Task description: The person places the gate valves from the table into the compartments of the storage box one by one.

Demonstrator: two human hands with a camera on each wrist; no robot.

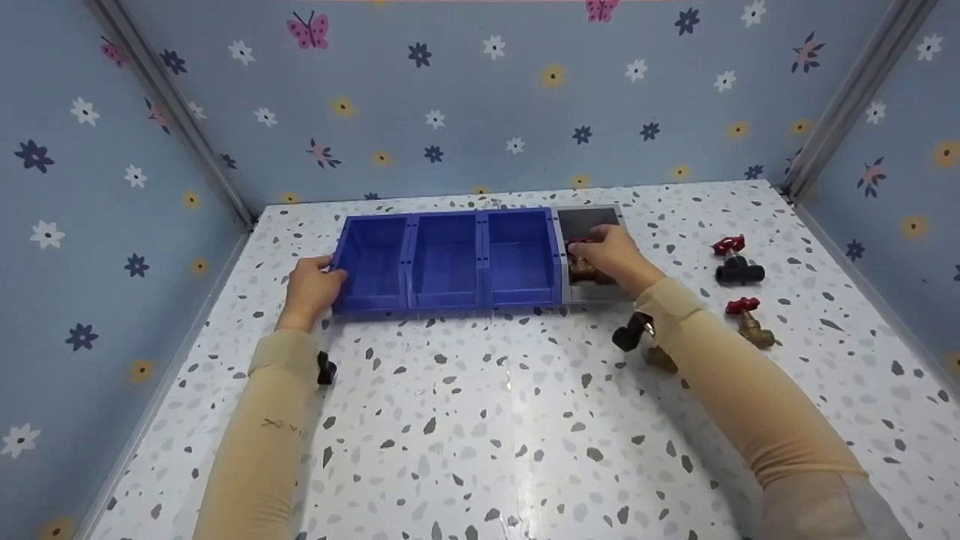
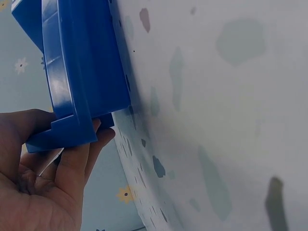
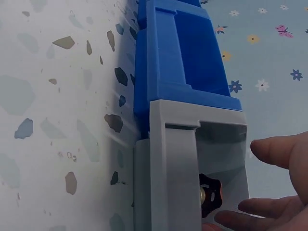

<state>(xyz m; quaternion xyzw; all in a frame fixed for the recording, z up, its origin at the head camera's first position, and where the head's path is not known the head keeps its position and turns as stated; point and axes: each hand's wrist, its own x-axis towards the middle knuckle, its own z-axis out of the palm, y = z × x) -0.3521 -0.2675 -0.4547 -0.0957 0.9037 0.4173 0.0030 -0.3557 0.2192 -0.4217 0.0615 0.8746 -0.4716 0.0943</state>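
Observation:
In the head view, a row of blue bins (image 1: 446, 301) ends at the right in a grey bin (image 1: 596, 294). At the row's left end my left hand (image 1: 311, 289) grips the outer blue wall; the left wrist view has its thumb above the edge and fingers beneath. My right hand (image 1: 616, 259) reaches over the grey bin, beside a brass valve (image 1: 583, 271) lying inside. That valve's red handwheel (image 3: 211, 195) shows in the right wrist view, near my spread fingers (image 3: 264, 207). Part of the valve is hidden by the bin wall.
To the right on the speckled table (image 1: 480, 420) lie a black-bodied valve (image 1: 739, 270) and a brass valve (image 1: 754, 328), both with red handwheels. A brass piece (image 1: 660, 360) is partly hidden under my right sleeve. Patterned walls (image 1: 495, 97) enclose the back and sides.

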